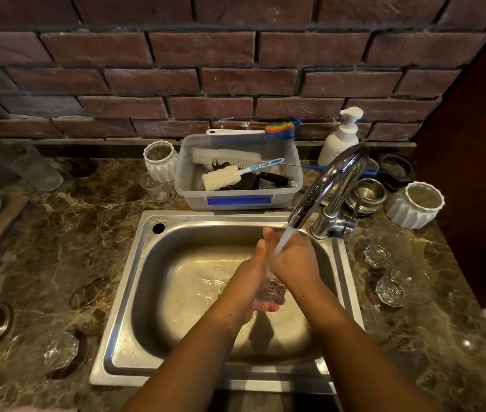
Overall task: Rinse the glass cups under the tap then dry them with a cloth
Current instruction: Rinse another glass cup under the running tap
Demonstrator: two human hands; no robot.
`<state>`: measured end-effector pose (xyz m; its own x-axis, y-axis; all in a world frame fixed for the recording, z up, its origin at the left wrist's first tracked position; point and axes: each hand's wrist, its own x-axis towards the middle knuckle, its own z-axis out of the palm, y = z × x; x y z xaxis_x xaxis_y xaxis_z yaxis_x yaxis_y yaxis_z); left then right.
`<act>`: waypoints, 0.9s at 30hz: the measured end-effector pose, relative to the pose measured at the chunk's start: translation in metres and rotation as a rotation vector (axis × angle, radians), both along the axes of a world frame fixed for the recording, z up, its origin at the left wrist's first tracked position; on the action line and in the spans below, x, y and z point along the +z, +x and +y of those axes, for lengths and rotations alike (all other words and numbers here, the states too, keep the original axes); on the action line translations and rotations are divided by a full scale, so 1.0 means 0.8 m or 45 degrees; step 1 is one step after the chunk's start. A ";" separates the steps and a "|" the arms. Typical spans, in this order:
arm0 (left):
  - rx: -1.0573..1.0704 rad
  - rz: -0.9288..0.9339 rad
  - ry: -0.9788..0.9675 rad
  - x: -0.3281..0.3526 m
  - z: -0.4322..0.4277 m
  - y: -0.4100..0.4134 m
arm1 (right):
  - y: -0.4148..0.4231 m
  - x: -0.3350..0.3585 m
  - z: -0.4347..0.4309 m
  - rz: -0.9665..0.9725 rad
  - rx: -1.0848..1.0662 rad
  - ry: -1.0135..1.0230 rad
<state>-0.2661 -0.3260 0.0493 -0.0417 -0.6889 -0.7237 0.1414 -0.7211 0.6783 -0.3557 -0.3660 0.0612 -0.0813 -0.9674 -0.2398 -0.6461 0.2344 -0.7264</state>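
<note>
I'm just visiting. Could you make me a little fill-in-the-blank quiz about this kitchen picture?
1. The left hand and right hand hold a glass cup under running ____.
2. The tap pours into a steel ____.
3. The plastic tub behind it holds white ____.
4. The wall is built of ____.
Missing: water; sink; brushes; bricks.

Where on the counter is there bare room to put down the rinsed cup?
The widest bare patch is left of the sink, between its rim and the tray. A smaller one is at the front right, nearer than the two glasses. Behind the sink it is crowded: box, vases, bowls, soap bottle.
</note>
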 end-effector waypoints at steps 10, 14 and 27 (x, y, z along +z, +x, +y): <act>0.219 0.399 0.071 -0.012 0.007 0.017 | -0.002 -0.009 0.006 -0.732 -0.246 0.024; -0.013 -0.009 -0.042 -0.004 0.000 0.005 | -0.004 -0.010 0.010 -0.220 -0.093 -0.161; 0.026 0.122 0.039 -0.011 0.006 0.011 | -0.009 -0.014 0.012 -0.222 -0.051 -0.133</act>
